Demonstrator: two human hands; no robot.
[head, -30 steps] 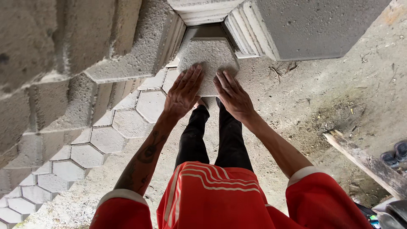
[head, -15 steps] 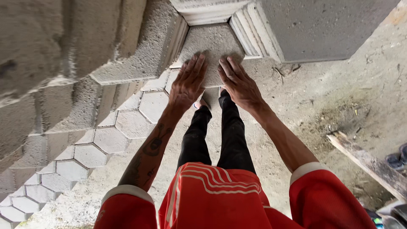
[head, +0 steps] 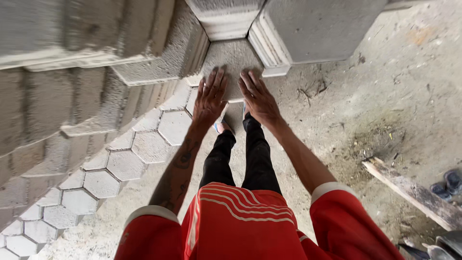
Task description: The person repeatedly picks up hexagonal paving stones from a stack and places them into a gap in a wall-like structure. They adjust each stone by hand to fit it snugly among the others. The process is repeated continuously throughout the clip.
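The person looks down over a red shirt (head: 240,221) and black trousers (head: 245,154). Both hands lie flat, palms down and fingers spread, on the top face of a grey hexagonal block (head: 231,55). The left hand (head: 210,96) covers the block's left part; the right hand (head: 257,96) rests just beside it on the right part. Neither hand grips anything; the fingers point away from the body and are stretched wide.

The block sits in a gap between a stack of blocks (head: 96,38) on the left and another stack (head: 317,29) on the right, touching or nearly touching both; which cannot be told. Its near edge hangs above the person's feet.

Lower left, a row of hexagonal blocks (head: 120,163) lies flat on the dusty floor (head: 365,110). At the right a wooden plank (head: 414,192) lies on the floor, with a pair of dark sandals (head: 445,183) near it.
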